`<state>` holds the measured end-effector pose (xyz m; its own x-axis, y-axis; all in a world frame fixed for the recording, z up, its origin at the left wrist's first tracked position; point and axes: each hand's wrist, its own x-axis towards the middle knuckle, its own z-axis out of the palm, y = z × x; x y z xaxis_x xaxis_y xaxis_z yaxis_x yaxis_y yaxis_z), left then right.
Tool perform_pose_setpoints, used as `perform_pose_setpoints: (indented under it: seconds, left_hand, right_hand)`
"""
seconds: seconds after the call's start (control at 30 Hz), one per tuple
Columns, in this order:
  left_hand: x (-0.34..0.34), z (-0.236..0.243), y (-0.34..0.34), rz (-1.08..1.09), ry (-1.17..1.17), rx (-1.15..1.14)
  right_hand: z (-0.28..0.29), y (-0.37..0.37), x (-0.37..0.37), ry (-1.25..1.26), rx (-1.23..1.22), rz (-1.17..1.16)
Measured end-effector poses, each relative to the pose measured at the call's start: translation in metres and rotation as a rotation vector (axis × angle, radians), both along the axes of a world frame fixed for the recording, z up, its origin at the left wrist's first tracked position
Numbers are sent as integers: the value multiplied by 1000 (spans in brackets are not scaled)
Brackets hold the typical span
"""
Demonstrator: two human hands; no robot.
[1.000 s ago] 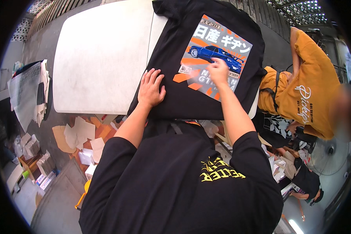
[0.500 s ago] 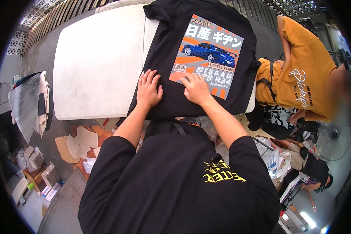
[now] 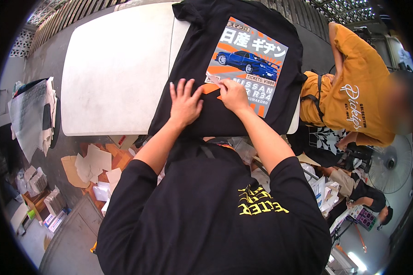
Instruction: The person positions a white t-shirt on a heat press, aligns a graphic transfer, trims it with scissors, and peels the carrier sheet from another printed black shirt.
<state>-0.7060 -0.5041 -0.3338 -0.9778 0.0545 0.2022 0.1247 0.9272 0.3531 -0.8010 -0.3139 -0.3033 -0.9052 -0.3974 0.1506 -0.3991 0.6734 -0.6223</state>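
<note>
A black T-shirt [image 3: 188, 120] lies spread over the right part of the white table. Its large print [image 3: 248, 59] shows a blue car on a grey and orange ground with white lettering. My left hand [image 3: 186, 104] rests on the shirt, fingers spread and fingertips beside the print's lower left corner. My right hand [image 3: 235, 96] is closed in a pinch at that corner, over the lower lettering. A pale, shiny edge by its fingertips looks like the lifted corner of a transfer film [image 3: 213, 79]; the fingers hide part of it.
Bare white tabletop [image 3: 117, 68] extends to the left. A person in a mustard T-shirt [image 3: 365, 87] stands close on the right, near a standing fan [image 3: 390, 162]. Another person in black [image 3: 371, 195] is farther off. Cardboard pieces [image 3: 94, 162] lie below the table's left side.
My right hand has gone from curled fingers on the print's lower edge to a pinch at its corner, which looks lifted. My left hand has shifted slightly right, fingers spread wider.
</note>
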Motion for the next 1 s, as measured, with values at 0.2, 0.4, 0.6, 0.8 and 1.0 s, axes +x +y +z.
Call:
perform_pose_setpoints:
  seconds: [0.2, 0.4, 0.6, 0.8, 1.0]
  left_hand:
    - [-29, -8, 43, 136, -66, -9]
    - [-40, -15, 33, 256, -66, -39]
    - [-28, -9, 38, 221, -144, -58]
    - [-24, -12, 34, 208, -57, -63]
    - [-23, -4, 37, 216, -34, -77]
  right_hand:
    - [7, 5, 17, 145, 52, 172]
    - [-2, 30, 32, 44, 92, 164]
    - [6, 26, 38, 141, 174, 129]
    - [-27, 21, -2, -12, 82, -59]
    - [-41, 71, -65, -631, -147, -492]
